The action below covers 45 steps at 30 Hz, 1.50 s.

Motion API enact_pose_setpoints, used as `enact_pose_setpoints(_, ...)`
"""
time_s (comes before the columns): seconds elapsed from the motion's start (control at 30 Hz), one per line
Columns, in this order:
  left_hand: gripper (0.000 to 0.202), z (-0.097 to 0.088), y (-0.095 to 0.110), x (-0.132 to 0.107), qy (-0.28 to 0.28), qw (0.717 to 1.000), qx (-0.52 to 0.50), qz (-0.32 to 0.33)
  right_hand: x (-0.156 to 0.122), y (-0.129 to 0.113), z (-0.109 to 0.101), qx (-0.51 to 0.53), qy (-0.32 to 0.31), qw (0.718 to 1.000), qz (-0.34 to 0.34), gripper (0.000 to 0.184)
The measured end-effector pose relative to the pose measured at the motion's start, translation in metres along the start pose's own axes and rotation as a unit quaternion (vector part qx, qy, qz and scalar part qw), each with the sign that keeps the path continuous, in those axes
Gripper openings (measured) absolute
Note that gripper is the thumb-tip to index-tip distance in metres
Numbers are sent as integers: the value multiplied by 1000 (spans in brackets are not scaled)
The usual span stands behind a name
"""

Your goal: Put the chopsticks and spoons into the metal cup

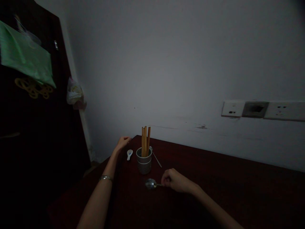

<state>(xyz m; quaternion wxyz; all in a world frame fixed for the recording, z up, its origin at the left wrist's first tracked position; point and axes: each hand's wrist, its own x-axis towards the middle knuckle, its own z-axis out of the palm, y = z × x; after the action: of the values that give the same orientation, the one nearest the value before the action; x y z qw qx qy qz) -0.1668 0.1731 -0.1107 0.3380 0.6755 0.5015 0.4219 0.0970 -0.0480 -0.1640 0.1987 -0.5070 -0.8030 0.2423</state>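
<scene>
A grey cup (144, 162) holding several wooden chopsticks (145, 141) stands on a dark wooden table (214, 178). My right hand (175, 180) is closed on the handle of a metal spoon (151, 183), whose bowl lies just in front of the cup. My left hand (122, 142) rests at the table's far left corner, fingers curled, beside a white ceramic spoon (129, 154). I cannot make out anything in that hand. Another metal spoon (155, 156) lies behind the cup to its right.
A pale wall runs behind the table, with sockets (262, 110) at the right. A dark door (35, 121) at the left carries a green cloth (26, 57) and a hanging plastic bag (74, 93). The room is dim.
</scene>
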Motion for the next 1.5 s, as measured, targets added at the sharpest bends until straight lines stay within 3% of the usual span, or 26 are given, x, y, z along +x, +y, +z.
enact_pose_setpoints(0.13, 47, 7, 36, -10, -98, 987, -124, 36, 2, 4, 3, -1, 8, 1000, 1, 28)
enact_pose_setpoints(0.23, 51, 17, 54, -21, -181, 970, -158, 34, 2, 4, 4, -9, 19, 1000, 1, 27)
enact_pose_setpoints(0.4, 44, 31, 62, -32, -289, 935, -201, 36, 1, 4, 7, -10, 29, 1000, -6, 28)
enact_pose_setpoints(0.5, 36, 32, 59, -33, -328, 920, -212, 24, 2, 4, 5, -10, 25, 1000, 4, 28)
enact_pose_setpoints(0.63, 27, 33, 54, -28, -329, 920, -211, 4, 6, -6, -10, -8, 45, 999, 8, 26)
enact_pose_setpoints(0.8, 21, 35, 55, -27, -312, 926, -212, -2, 29, -24, -45, 21, 131, 991, 1, 23)
enact_pose_setpoints(0.93, 18, 33, 61, -30, -295, 936, -194, -7, 59, -33, -69, 85, 221, 971, -16, 22)
enact_pose_setpoints(1.07, 20, 31, 62, -30, -307, 931, -196, -17, 80, -40, -80, 153, 277, 949, -6, 21)
enact_pose_setpoints(1.3, 23, 29, 66, -31, -280, 939, -200, -19, 79, -41, -78, 165, 261, 951, -22, 21)
enact_pose_setpoints(1.5, 21, 19, 78, -34, -200, 958, -205, -21, 69, -32, -92, 156, 270, 950, -6, 22)
